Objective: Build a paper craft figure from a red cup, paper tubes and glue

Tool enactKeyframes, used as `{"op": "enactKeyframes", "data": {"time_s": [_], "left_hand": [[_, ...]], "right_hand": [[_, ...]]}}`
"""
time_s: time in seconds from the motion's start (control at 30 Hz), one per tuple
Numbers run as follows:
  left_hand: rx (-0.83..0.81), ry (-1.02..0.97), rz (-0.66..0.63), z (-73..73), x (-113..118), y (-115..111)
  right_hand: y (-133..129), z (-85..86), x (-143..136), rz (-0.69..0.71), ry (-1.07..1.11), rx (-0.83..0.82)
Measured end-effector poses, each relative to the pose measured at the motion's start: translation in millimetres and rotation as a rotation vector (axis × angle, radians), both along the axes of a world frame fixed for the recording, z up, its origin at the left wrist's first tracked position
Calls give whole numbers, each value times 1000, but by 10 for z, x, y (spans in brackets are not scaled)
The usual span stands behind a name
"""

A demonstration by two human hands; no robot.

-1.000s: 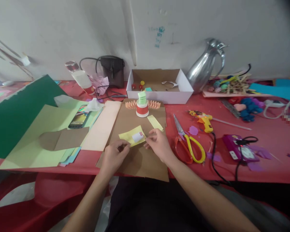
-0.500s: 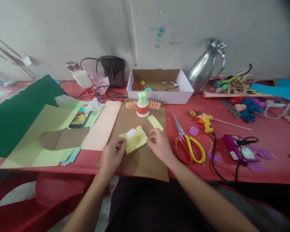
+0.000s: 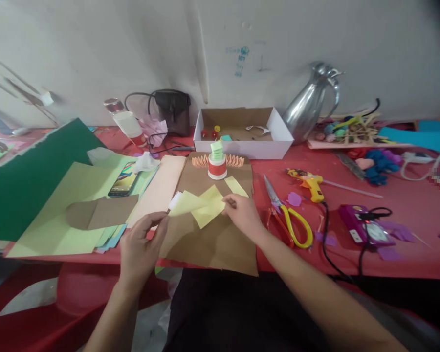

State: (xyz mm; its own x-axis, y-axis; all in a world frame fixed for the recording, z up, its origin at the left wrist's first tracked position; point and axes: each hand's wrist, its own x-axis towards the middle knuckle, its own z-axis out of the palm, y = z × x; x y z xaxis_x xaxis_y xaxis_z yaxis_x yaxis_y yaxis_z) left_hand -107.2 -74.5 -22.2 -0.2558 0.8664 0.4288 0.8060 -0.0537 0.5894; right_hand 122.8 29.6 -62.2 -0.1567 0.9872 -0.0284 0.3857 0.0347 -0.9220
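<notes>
A yellow piece of paper is held above a brown cardboard sheet. My left hand pinches its raised left part, beside a small white piece. The right corner is between the fingertips of my right hand. I cannot tell whether the two yellow parts are one folded sheet or two pieces. Behind them stands a red and white paper cup with a folded green paper strip on top and pleated peach paper at its sides. A narrow yellow strip lies just beyond my right hand.
Scissors, a yellow glue gun and a purple corded box lie on the right. Coloured sheets and a phone are on the left. A white box and a metal jug stand behind.
My left hand has moved left and toward me, drawing the left part of the yellow paper out and up. My right hand stays almost in place at the right corner.
</notes>
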Motion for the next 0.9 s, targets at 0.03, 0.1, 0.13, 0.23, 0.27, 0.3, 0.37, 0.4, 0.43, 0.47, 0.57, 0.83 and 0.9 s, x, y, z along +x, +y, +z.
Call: {"op": "enactKeyframes", "data": {"time_s": [0.03,0.1,0.13,0.23,0.27,0.3,0.37,0.4,0.43,0.47,0.57,0.83,0.9], "left_hand": [[30,43,-28,10,0,-27],[93,118,-106,-10,29,-85],[124,146,-152,-42,57,-116],[169,222,-301,-221,169,-211],[162,250,-355,-297,208,-243],[149,278,-406,-375,246,-272],[109,316,-489,-516,314,-323],[99,321,-509,-573,345,-342],[92,320,-518,-617,375,-357],[97,317,-511,-650,404,-366],[124,301,-470,-683,488,-365],[109,209,-404,-604,596,-291],[94,204,-407,-592,600,-280]], "right_hand": [[23,0,-9,-4,-1,19],[81,-12,-30,-11,-4,54],[115,-21,-38,-9,-7,67],[205,-20,-23,40,-32,89],[218,-4,3,63,-41,92],[216,20,42,75,-55,104],[157,87,160,79,-112,176],[98,123,235,84,-152,232],[21,156,316,101,-194,296],[-71,184,399,140,-229,356],[-388,218,617,290,-235,473],[-784,221,657,510,-353,593],[-735,252,652,521,-371,616]]}}
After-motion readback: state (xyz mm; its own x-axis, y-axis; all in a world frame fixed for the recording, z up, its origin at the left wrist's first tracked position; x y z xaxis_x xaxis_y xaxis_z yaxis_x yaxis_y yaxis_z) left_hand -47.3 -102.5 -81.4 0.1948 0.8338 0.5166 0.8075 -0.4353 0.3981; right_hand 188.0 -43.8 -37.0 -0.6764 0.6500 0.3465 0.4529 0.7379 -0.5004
